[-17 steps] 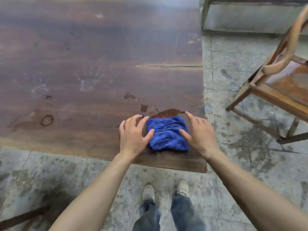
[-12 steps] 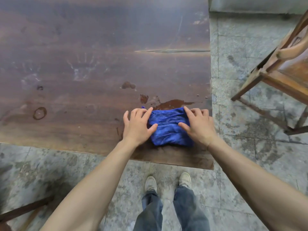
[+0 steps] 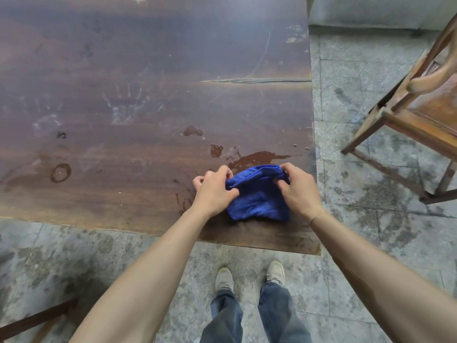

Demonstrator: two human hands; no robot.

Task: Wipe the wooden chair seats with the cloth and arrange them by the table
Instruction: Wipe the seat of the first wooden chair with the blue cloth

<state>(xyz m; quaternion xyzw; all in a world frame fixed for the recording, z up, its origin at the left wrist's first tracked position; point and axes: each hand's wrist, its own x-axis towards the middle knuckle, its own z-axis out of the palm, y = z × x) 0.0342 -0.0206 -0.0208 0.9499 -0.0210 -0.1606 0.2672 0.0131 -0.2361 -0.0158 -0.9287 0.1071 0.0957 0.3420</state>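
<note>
Hands [image 3: 257, 191] now gripping cloth [image 3: 257, 199], near table [image 3: 148, 95] corner edge

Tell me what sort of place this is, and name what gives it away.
Probably a plain, well-worn dining or work room, perhaps semi-outdoor. The signs: a big dark wooden table with water stains, a stained stone-tile floor, and an old wooden chair beside the table. Both hands hold a blue cloth for cleaning.
</note>
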